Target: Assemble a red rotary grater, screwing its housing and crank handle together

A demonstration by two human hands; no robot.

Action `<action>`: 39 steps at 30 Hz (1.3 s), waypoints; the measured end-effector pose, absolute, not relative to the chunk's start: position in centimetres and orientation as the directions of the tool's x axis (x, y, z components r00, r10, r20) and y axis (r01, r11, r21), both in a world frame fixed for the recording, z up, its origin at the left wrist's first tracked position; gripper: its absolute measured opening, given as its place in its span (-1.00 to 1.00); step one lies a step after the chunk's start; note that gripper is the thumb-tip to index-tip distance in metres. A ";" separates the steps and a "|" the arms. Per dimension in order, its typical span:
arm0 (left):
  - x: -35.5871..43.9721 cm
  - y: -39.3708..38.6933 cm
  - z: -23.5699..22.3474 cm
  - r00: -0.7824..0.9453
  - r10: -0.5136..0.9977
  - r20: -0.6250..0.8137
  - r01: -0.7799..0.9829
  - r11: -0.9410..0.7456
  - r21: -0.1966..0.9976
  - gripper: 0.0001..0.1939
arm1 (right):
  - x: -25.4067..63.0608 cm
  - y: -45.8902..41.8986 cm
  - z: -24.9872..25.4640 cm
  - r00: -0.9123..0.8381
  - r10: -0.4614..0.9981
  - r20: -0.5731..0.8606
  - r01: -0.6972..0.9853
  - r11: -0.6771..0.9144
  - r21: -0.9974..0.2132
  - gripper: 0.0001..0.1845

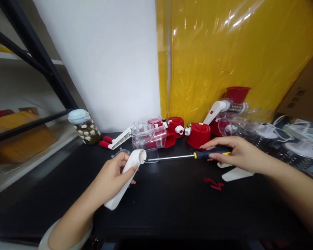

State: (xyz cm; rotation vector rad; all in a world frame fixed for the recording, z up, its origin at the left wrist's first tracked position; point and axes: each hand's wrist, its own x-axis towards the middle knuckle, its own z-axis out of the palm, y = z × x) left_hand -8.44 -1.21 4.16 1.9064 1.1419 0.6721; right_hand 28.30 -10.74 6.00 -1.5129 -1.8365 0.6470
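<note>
My left hand [117,175] is closed around a white plastic crank handle [127,177], its round socket end tilted up to the right. In my right hand [231,152] is a screwdriver [172,158] with a dark blue and yellow grip, held level. Its metal tip reaches the socket end of the handle; whether it touches inside, I cannot tell. Below my right hand lie white flat parts [236,174] and small red pieces [214,184]. Behind my left hand stands a clear plastic housing [148,135], beside a white crank arm with red grips [120,138].
Red bases [198,134] line the back of the black table [167,205]. An assembled rotary grater with a red hopper [237,94] stands at right, near metal drum blades [299,151]. A patterned jar [85,127] is at left, by a black-framed shelf [28,52].
</note>
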 end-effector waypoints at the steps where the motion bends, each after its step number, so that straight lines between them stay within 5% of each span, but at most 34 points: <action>1: -8.4 -1.3 4.2 0.448 0.893 0.040 0.468 -0.272 0.841 -0.67 | 28.2 -10.6 5.6 -0.078 0.981 0.175 0.645 0.184 -0.742 -0.55; 6: -8.6 -1.2 4.2 0.433 0.900 0.051 0.491 -0.283 0.824 -0.67 | 27.7 -10.7 4.9 -0.057 0.947 0.318 0.630 0.281 -0.724 -0.62; 14: -8.9 -1.0 3.8 0.432 0.900 0.059 0.509 -0.297 0.808 -0.67 | 29.4 -11.5 5.1 -0.237 0.934 0.267 0.489 0.353 -0.798 -0.75; 23: -8.9 -0.8 3.6 0.426 0.902 0.070 0.511 -0.304 0.804 -0.66 | 27.2 -11.3 3.7 0.142 0.964 0.225 0.514 0.122 -0.849 -0.52; 31: -9.1 -1.0 3.7 0.410 0.907 0.094 0.504 -0.311 0.806 -0.66 | 28.2 -12.1 5.0 -0.060 0.985 0.165 0.358 0.175 -0.917 -0.58; 39: -8.8 -1.3 3.7 0.432 0.895 0.113 0.522 -0.350 0.778 -0.71 | 27.9 -11.7 3.8 0.100 0.968 0.231 0.479 0.156 -0.864 -0.63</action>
